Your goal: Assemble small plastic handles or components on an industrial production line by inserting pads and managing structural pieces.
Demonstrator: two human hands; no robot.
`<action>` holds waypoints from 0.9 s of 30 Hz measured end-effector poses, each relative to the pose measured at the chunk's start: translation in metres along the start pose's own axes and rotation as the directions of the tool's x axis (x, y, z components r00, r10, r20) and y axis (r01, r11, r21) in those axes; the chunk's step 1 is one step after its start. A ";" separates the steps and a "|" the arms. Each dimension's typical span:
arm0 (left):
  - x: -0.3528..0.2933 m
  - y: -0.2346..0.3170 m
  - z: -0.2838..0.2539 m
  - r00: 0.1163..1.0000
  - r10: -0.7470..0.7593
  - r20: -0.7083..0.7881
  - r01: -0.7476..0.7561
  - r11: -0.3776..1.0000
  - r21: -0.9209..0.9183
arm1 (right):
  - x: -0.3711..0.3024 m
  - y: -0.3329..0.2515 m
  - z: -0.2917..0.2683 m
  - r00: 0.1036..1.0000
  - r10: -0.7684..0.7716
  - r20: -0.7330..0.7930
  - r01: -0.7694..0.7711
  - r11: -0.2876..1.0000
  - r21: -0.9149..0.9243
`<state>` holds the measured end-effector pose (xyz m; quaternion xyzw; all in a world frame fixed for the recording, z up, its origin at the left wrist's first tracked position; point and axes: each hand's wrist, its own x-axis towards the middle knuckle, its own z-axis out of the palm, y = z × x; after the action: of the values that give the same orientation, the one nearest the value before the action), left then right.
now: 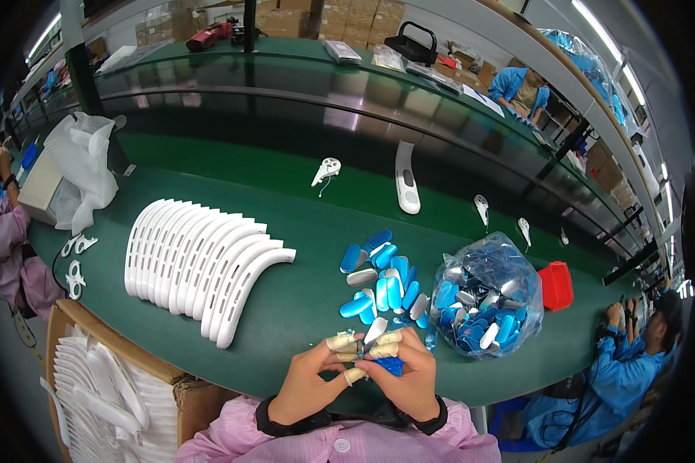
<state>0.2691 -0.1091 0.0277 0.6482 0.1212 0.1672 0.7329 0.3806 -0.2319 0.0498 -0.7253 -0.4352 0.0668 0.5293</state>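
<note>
Above the near edge of the table, my left hand (307, 384) and my right hand (411, 378) meet, pale finger cots on several fingertips. Both are closed in a pinch around a small silvery piece (360, 348), mostly hidden by the fingers. Crumpled blue film (391, 365) shows by my right fingers. Just beyond lies a loose pile of oval covers (390, 292), some blue-filmed, others silvery or white. To its right a clear plastic bag (490, 251) holds many more. Left of the pile, white curved shells (201, 270) stand nested in a row.
A red plastic tray (556, 285) sits right of the bag. A cardboard box (197, 409) of white shells stands at lower left. On the green conveyor (255, 166) lie a white shell (407, 181) and small white parts (329, 170). Co-workers sit at both sides.
</note>
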 end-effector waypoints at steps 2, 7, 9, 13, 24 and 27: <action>-0.001 -0.003 -0.004 0.999 -0.030 0.030 0.031 0.999 -0.029 | 0.001 -0.003 -0.003 1.000 0.019 0.021 -0.019 0.999 0.031; -0.005 -0.007 -0.010 0.996 -0.033 0.080 0.037 0.998 -0.048 | -0.001 0.004 -0.011 0.981 0.160 0.106 -0.180 0.959 0.220; -0.005 -0.003 -0.006 0.993 -0.018 0.117 0.035 0.988 -0.149 | -0.005 0.008 -0.010 0.972 0.198 0.124 -0.224 0.940 0.257; -0.003 0.001 -0.005 0.992 0.024 0.123 -0.023 1.000 -0.010 | -0.006 0.010 -0.009 0.964 0.224 0.142 -0.256 0.925 0.281; -0.003 -0.008 -0.003 0.982 -0.024 0.186 0.026 1.000 -0.013 | 0.001 0.010 -0.018 0.937 0.121 0.328 -0.204 0.951 0.233; -0.002 -0.006 -0.006 0.974 -0.035 0.224 0.013 0.995 0.099 | 0.001 0.012 -0.024 0.945 0.073 0.318 -0.133 0.977 0.168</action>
<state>0.2657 -0.1051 0.0205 0.6961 0.0531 0.0774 0.7117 0.4015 -0.2486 0.0505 -0.6745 -0.4661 0.2483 0.5159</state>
